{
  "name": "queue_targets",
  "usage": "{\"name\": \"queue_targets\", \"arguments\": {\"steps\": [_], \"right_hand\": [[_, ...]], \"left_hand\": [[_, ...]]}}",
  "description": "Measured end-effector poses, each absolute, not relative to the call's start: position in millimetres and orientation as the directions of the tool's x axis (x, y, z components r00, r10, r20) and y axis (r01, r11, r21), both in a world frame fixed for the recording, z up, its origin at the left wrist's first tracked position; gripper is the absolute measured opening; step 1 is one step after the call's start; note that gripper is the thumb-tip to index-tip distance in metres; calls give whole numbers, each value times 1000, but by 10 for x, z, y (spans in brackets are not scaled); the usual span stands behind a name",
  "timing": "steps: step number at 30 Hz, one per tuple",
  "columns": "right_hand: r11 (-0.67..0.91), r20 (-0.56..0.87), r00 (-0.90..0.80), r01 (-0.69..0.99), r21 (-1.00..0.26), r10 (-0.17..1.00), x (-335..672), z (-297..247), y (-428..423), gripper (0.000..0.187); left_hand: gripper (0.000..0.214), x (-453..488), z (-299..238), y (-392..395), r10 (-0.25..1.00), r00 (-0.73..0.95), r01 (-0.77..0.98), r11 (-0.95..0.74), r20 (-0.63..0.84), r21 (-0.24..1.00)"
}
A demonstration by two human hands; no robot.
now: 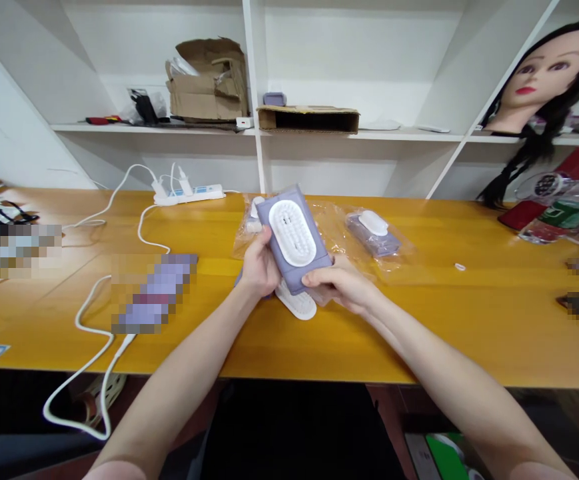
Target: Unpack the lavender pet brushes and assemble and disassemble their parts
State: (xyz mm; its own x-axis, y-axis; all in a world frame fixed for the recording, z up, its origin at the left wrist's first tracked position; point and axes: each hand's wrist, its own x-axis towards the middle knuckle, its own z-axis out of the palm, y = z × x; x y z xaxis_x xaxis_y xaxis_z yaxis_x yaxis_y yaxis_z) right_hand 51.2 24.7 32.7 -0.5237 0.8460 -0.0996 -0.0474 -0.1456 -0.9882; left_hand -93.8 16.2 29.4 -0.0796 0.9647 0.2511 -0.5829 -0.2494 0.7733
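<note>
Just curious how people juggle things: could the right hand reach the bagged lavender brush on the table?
Probably yes, once it lets go. The right hand is holding the lavender case, but the bagged brush lies close beyond it, with only loose clear plastic between.

Bare forearms [179, 380], and what look like dark trousers [294, 433].

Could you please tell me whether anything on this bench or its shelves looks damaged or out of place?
The cardboard box on the upper shelf looks damaged: its flaps are torn and crumpled. The mannequin head on the right-hand shelf also seems unusual here.
</note>
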Motion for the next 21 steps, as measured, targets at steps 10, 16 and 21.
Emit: {"name": "queue_targets", "arguments": {"steps": [10,16,21], "right_hand": [[-215,-111,-561,-123,-969,820,404,313,29,27],[-250,-53,-668,-203,-947,742,396,168,45,31],[-286,-100,-664,-178,-942,741,384,208,4,31]], "left_hand": [[68,-921,270,177,980,-32,-613,-176,198,770],[67,-990,304,159,980,-10,-560,-171,200,811],[70,-1003,331,113,971,38,-557,-176,236,812]]}}
